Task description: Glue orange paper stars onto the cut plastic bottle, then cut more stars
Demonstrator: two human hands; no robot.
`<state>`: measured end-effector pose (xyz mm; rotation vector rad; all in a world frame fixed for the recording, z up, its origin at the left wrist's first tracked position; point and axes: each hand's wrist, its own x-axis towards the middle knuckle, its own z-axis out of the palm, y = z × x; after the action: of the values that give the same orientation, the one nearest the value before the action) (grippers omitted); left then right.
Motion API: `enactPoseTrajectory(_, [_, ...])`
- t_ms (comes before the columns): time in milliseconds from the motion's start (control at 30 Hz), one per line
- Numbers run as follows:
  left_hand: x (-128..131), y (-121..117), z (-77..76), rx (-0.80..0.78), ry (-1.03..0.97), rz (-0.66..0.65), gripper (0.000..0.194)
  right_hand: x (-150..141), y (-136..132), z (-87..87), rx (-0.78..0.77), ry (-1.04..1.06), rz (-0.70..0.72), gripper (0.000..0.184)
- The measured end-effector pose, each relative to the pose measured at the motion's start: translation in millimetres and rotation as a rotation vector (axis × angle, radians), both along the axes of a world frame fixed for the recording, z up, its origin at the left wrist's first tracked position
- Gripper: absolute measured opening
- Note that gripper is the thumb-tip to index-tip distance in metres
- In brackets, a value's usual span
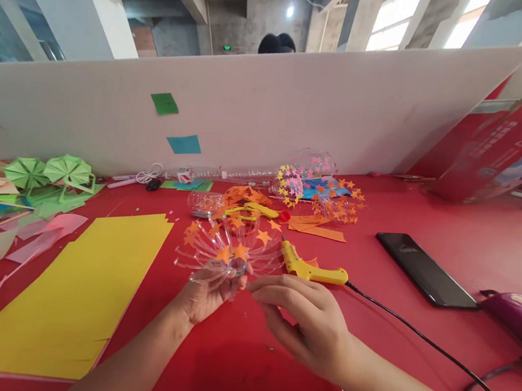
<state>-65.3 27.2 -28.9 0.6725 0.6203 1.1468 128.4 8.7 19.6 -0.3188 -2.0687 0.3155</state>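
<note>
My left hand is closed around the base of a clear plastic bottle cut into thin strips that fan outward. Orange paper stars sit on several of the strips. Just to the right, my right hand hovers with fingers stretched and slightly bent, its fingertips close to the left fingers and the bottle base. I see nothing held in it, though its thumb is hidden. Beyond it lies a yellow glue gun, its nozzle pointing away to the left and its black cord running right.
Yellow paper sheets lie at left, beside green folded paper umbrellas. Behind are yellow-handled scissors, orange paper strips and other star-covered strips. A black phone rests at right. A white partition closes the back.
</note>
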Motion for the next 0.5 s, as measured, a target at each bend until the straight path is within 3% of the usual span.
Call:
enactPoseTrajectory(233, [-2.1,-0.9,-2.6,-0.015,-0.028,-0.046,0.016,3.3,-0.3,1.2,0.031,0.072,-0.038,0.021])
enactPoseTrajectory(500, [-3.0,0.7,-3.8,-0.034,-0.006,-0.046,0.023,-1.5,-3.1,1.9,-0.044,0.079,-0.065,0.018])
